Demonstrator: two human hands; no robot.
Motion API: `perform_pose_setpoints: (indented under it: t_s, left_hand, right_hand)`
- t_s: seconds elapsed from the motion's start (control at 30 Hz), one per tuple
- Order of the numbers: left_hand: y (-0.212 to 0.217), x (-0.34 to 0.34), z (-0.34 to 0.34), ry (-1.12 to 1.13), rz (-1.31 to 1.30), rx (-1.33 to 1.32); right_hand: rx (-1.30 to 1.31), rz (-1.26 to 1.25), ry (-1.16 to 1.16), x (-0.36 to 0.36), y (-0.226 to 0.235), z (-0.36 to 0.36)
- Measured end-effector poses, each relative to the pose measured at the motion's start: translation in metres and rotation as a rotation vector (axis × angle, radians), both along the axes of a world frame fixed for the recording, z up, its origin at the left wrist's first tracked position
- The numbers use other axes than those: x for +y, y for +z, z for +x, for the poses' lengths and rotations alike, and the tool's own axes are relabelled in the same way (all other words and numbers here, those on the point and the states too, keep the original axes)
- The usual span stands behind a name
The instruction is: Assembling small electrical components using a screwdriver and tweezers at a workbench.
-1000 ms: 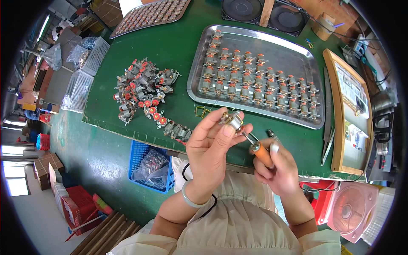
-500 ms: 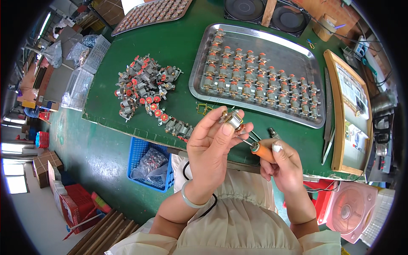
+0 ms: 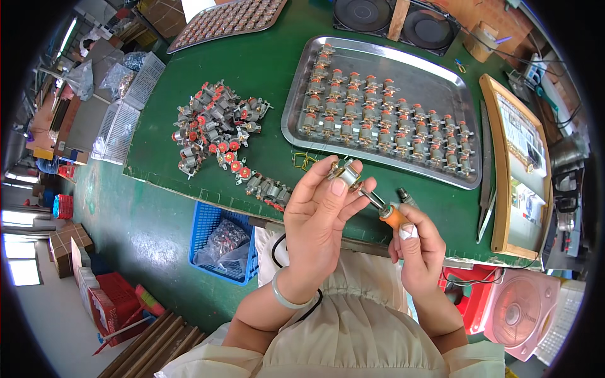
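My left hand (image 3: 317,223) is raised over the table's near edge, thumb and fingers pinched on a small silver metal motor-like part (image 3: 346,173). To its right, my right hand (image 3: 422,249) grips an orange-handled tool (image 3: 394,218) with thin metal prongs. The prongs point up and left, reaching the part's lower end by my left fingertips; whether they touch it is hard to make out. White wrapping covers my right thumb tip. A heap of similar parts with red caps (image 3: 211,123) lies left, trailing toward my left hand. Beyond my hands, a metal tray (image 3: 435,79) holds several standing parts in rows.
Yellow wire frames (image 3: 304,161) and a dark metal fitting (image 3: 406,197) lie near my hands. A wooden frame (image 3: 501,183) and a long metal strip (image 3: 486,157) stand right. Another filled tray (image 3: 183,41) sits far left. Below the edge is a blue basket (image 3: 201,230).
The tool in my right hand has shifted slightly right and turned steeper, its handle tilting more upright. My left hand has moved slightly and still holds the part.
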State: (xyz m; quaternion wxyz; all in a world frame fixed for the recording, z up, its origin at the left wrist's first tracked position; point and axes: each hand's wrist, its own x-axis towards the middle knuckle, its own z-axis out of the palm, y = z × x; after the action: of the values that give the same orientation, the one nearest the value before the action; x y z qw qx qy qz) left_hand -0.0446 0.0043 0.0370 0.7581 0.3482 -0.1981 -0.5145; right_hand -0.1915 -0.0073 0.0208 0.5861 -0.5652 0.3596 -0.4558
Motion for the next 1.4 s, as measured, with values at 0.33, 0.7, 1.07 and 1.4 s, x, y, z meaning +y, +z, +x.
perform_pose_setpoints:
  t_s: [0.33, 0.7, 1.07, 1.4]
  left_hand:
    - [-0.002, -0.001, -0.001, 0.030, -0.010, -0.016]
    - [-0.003, -0.002, 0.000, 0.056, -0.022, -0.055]
    - [-0.005, 0.001, 0.005, 0.024, -0.035, -0.075]
    - [-0.028, 0.007, 0.016, -0.263, -0.084, -0.851]
  right_hand:
    - [0.003, 0.055, 0.004, -0.002, -0.003, -0.001]
    - [-0.180, 0.265, 0.052, -0.007, 0.006, 0.013]
    - [0.001, 0.512, 0.302, -0.025, 0.013, -0.010]
    - [0.163, -0.359, 0.081, -0.054, 0.049, -0.031]
